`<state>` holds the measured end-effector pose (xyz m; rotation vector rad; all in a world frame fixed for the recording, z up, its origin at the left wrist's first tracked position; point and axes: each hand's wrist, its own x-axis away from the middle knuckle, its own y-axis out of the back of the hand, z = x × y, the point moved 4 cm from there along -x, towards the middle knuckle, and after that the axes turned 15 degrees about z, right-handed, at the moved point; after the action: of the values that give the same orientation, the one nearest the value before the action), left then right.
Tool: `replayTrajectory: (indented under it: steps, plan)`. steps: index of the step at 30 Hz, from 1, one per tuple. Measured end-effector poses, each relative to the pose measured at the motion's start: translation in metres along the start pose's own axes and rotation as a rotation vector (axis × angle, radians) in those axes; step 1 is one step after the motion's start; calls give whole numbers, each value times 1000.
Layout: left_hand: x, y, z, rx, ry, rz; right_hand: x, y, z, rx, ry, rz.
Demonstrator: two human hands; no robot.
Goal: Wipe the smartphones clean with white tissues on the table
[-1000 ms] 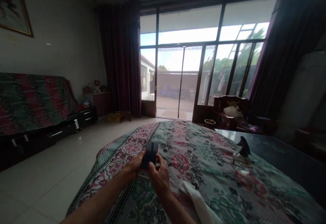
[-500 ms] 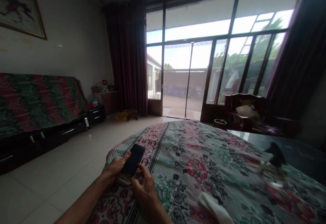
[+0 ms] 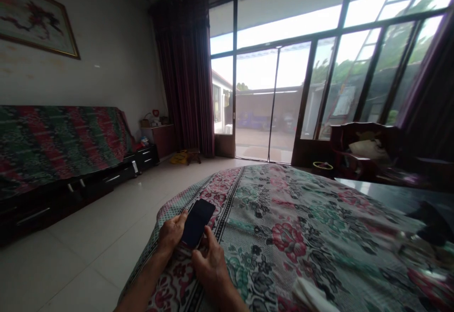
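Note:
A smartphone [image 3: 198, 222] with a dark screen is held over the near left part of a flowered cloth [image 3: 258, 236]. My left hand [image 3: 170, 234] grips its left edge, thumb along the side and the other fingers hidden beneath. At the lower right corner of the phone is my right hand [image 3: 212, 260], its fingers closed against the edge. Right of my right hand lies something white and folded [image 3: 310, 295], perhaps cloth or paper, cut off by the frame's bottom.
A glass-like object [image 3: 413, 250] and a black item [image 3: 431, 220] sit at the right, both blurred. Beyond the bed-like surface are a wooden chair [image 3: 367, 153] and glass doors [image 3: 264, 108]. A low black cabinet [image 3: 106, 179] under a striped cover lines the left wall.
The whole view has shifted, so the room's right side sits farther right. Both hands still hold the phone in nearly the same way.

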<state>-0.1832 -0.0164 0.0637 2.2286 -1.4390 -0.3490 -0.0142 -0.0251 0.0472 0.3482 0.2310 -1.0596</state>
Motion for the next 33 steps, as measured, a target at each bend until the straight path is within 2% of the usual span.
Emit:
replayTrajectory:
  steps: [9, 18, 27, 33]
  plan:
    - [3, 0, -3, -138, -54, -3, 1, -6, -20, 126, -56, -69]
    - [-2, -7, 6, -89, -97, -23, -2, -2, -21, 143, -29, -78]
    - [-1, -14, 3, -33, -126, -23, -2, 1, -21, 208, -37, -134]
    - [1, -16, 2, 19, -158, -3, 0, 0, -22, 222, -22, -115]
